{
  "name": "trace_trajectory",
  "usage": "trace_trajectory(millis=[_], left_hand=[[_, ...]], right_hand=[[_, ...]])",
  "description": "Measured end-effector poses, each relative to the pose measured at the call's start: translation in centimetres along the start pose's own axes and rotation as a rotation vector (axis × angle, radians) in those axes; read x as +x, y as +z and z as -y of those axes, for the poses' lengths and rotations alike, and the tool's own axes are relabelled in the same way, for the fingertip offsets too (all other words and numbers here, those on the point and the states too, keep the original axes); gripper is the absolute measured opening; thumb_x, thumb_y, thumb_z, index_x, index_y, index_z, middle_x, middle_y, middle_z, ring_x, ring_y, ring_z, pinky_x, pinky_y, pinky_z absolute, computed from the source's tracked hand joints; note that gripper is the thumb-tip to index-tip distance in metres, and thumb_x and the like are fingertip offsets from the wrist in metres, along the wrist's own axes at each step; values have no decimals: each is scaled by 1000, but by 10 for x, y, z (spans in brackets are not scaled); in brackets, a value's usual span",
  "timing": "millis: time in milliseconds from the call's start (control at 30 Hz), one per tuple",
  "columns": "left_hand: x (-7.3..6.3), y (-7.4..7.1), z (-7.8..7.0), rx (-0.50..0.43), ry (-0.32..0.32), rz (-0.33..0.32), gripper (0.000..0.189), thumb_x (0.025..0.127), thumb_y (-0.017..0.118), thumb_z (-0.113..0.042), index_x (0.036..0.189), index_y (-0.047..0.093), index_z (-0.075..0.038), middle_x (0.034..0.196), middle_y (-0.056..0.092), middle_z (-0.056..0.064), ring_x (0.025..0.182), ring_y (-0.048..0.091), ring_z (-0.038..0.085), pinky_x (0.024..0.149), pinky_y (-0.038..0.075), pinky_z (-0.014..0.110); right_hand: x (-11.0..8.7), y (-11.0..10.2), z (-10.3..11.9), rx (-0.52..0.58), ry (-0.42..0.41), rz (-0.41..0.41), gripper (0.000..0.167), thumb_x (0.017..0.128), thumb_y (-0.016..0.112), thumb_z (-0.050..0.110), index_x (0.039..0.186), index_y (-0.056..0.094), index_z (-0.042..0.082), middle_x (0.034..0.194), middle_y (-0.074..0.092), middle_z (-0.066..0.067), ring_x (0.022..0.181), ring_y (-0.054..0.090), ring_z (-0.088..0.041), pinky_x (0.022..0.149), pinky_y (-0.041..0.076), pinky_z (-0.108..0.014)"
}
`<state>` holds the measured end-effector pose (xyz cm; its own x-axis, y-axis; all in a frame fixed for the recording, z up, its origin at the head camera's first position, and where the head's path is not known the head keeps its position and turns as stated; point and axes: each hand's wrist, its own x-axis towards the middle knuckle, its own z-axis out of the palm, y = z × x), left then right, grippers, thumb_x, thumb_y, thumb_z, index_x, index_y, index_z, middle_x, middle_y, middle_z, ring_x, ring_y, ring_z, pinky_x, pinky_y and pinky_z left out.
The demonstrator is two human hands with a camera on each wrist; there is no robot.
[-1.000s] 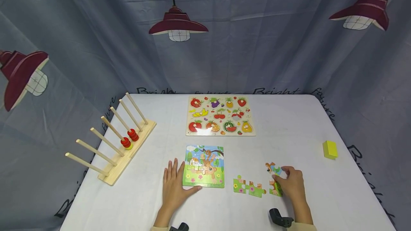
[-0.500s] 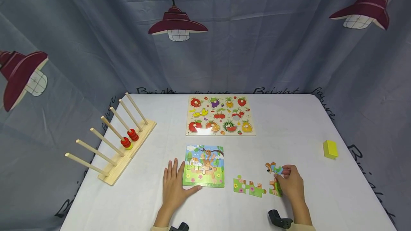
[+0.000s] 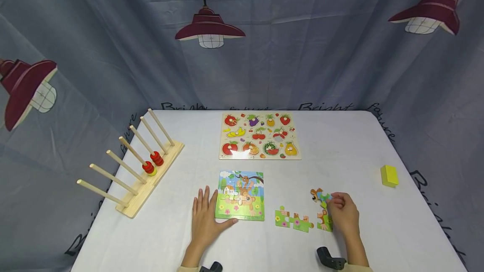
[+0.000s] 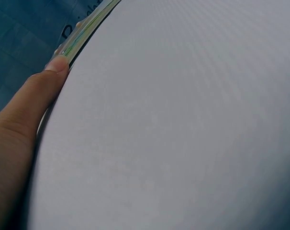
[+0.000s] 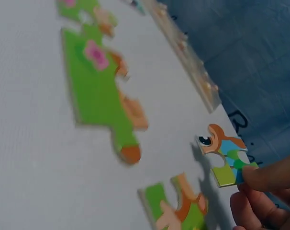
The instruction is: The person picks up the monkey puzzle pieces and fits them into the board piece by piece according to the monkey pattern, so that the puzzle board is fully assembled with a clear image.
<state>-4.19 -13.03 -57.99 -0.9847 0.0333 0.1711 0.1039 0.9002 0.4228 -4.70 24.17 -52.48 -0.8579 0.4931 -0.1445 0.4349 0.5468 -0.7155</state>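
My left hand (image 3: 206, 223) lies flat on the table with spread fingers, at the left edge of the square jigsaw board (image 3: 240, 196); the thumb touches its front edge. On the board is a monkey picture. My right hand (image 3: 345, 215) pinches a jigsaw piece (image 5: 226, 165) with a brown ear and an eye on it. In the right wrist view that piece is tilted above the table and casts a shadow. Close below it lies a green and orange piece (image 3: 323, 220). Two green pieces with flowers, a left one (image 3: 281, 218) and a right one (image 3: 301, 224), lie between the hands.
A wooden board with fruit pictures (image 3: 259, 136) lies at the back. At the left stands a wooden base with upright pegs (image 3: 151, 179), some carrying red rings (image 3: 156, 158). A yellow block (image 3: 388, 176) sits near the right edge of the white table (image 3: 340, 142).
The eye piece has come up from the table and turned in my right hand, shifting slightly left. My left hand and the jigsaw board have stayed put.
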Motion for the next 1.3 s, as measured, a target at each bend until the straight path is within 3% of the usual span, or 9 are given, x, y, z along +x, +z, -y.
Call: trace_trajectory(millis=[100,300,667,867,1067,1300], left_hand=[[0,0,0,-3,-2,2,110,56,56,-80,141,34,-13,151,21,14,141,11,33,113,7,47],[0,0,-1,-8,-1,-10,110,56,58,-80,140,34,-13,150,22,15,140,12,34,113,8,47],[0,1,-1,-4,34,-74,108,55,60,-78,137,39,-11,147,28,18,138,18,36,114,6,44],[1,0,-1,10,27,-59,109,54,60,-79,138,39,-11,148,27,16,139,18,35,113,10,46],[0,-2,-2,8,17,-33,110,55,60,-78,139,37,-11,149,24,16,139,15,35,112,10,48],[0,-2,-1,8,12,-18,110,56,58,-79,140,35,-12,150,23,16,140,13,35,113,9,49]], right_hand=[[1,3,2,80,17,24,27,85,57,14,109,52,1,92,64,-13,65,52,-1,52,44,-20],[0,21,9,201,14,108,31,85,60,21,110,51,5,77,65,4,62,57,-2,42,43,-27],[-18,67,49,270,-16,326,26,81,65,16,105,60,6,79,65,-2,70,61,-7,60,46,-15],[-25,91,64,325,-87,413,21,79,67,10,99,63,5,79,66,-6,67,64,-13,51,47,-18],[-27,106,76,347,-129,452,18,79,67,8,96,64,4,75,66,-6,65,65,-15,60,53,-21],[-25,117,88,281,-168,424,17,76,68,10,92,65,5,70,66,-4,56,60,-13,51,49,-21]])
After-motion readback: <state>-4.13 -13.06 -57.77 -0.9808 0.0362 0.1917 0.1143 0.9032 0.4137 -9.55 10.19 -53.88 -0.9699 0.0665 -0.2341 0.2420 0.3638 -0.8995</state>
